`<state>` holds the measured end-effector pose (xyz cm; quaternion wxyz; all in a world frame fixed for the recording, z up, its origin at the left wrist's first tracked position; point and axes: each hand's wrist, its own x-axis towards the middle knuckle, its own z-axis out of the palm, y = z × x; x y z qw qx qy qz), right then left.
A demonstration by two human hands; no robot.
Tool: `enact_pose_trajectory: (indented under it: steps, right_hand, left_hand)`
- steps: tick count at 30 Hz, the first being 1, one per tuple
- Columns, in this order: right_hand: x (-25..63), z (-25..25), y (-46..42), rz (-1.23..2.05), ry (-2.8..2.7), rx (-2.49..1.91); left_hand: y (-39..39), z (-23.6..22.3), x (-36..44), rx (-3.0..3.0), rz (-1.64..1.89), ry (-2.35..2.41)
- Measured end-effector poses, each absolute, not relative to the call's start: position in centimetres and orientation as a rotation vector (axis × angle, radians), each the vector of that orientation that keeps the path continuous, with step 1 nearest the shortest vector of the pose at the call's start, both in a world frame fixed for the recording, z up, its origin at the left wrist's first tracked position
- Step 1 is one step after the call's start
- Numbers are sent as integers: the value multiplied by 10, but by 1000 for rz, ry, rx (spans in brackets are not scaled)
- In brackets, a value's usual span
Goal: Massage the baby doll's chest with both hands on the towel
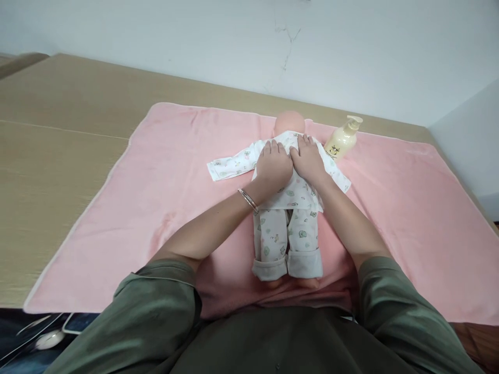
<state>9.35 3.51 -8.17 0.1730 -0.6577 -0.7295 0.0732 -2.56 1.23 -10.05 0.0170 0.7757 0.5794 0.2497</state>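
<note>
The doll (289,124) lay stretched out on a pink blanket (175,161), dressed in a patterned top (294,196) and trousers (304,234) with turned-up cuffs. The left hand (274,169) and the right hand (310,162) rested open, palms down, on the doll's upper body, fingers toward its head. A pump bottle (342,140) sat just beside the doll's shoulder.

A pale-yellow plastic pump bottle (341,139) with dark print sits on a pink, white-edged plush blanket (409,208), spread over a tan wood-grain surface (58,166) before a pale wall (175,47) bearing crack-like lines.
</note>
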Motion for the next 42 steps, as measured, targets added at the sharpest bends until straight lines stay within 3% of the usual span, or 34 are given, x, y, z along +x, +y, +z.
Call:
enact_pose_trajectory:
  steps: [6, 14, 31, 42]
  right_hand:
    - [79, -69, 5, 1, -2248, -1846]
    - [96, -69, 28, 197, -2141, -1833]
    - [81, -65, -1, -129, -2275, -1875]
    - [96, -77, 31, 115, -2157, -1776]
  left_hand:
    - [41, -94, -42, 2369, 624, 1701]
    - [18, -91, -31, 2431, 714, 1813]
    - [36, -102, -37, 2268, 808, 1745]
    - [13, -95, -23, 2328, 733, 1790]
